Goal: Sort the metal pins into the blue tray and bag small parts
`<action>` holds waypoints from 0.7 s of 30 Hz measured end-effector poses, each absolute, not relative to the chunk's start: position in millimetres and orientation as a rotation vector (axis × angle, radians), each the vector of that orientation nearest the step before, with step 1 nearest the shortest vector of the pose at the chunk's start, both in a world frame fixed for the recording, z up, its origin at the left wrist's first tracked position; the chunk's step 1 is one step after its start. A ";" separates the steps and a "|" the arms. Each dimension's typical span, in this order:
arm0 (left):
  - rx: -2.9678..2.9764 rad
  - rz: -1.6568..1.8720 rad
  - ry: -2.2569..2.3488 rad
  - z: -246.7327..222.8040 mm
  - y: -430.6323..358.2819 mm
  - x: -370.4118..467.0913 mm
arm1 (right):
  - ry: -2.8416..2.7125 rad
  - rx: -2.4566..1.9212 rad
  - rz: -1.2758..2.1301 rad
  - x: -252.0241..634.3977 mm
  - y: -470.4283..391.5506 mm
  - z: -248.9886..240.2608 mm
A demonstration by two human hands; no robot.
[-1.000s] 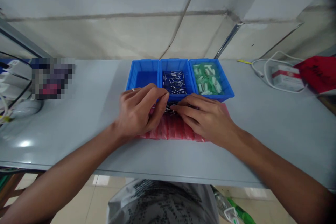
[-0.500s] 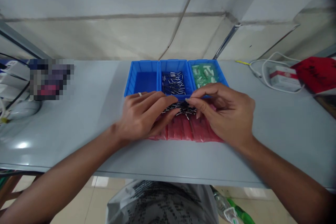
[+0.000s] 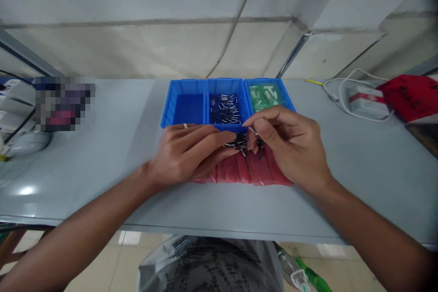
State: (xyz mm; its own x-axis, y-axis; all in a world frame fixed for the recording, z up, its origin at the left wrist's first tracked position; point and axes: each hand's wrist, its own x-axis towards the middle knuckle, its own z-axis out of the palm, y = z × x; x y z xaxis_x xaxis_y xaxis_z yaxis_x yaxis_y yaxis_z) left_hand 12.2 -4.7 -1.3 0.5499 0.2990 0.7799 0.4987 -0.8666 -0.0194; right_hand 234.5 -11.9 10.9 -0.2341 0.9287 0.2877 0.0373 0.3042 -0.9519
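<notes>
My left hand [image 3: 188, 151] rests palm down over the left part of a loose heap of thin dark pins with silvery ends [image 3: 239, 141]. Its thumb and index finger are apart beside the heap, and the palm is hidden. Just above the heap's right side, my right hand [image 3: 290, 148] pinches a small thin metal pin [image 3: 253, 131] between thumb and index finger. Under the heap and both hands lies a red ribbed plastic sheet or pouch [image 3: 236, 169]. Behind stands a blue bin [image 3: 226, 86] with similar pins in it.
Left of that bin is an empty blue bin [image 3: 188, 84]; to the right, another blue bin [image 3: 285, 89] holds a green bag of white pieces [image 3: 267, 96]. A white cable [image 3: 359, 73], a white-and-red box [image 3: 367, 100] and red cloth [image 3: 410, 96] lie right. A computer mouse [image 3: 30, 143] sits left.
My right hand has turned a little, and the pin in its pinch shows more clearly. My left hand has shifted slightly right over the heap.
</notes>
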 end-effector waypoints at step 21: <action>-2.531 -1.295 -0.833 1.3 -6.2 12.8 | -1.449 -0.865 1.008 228.8 -21.0 10.8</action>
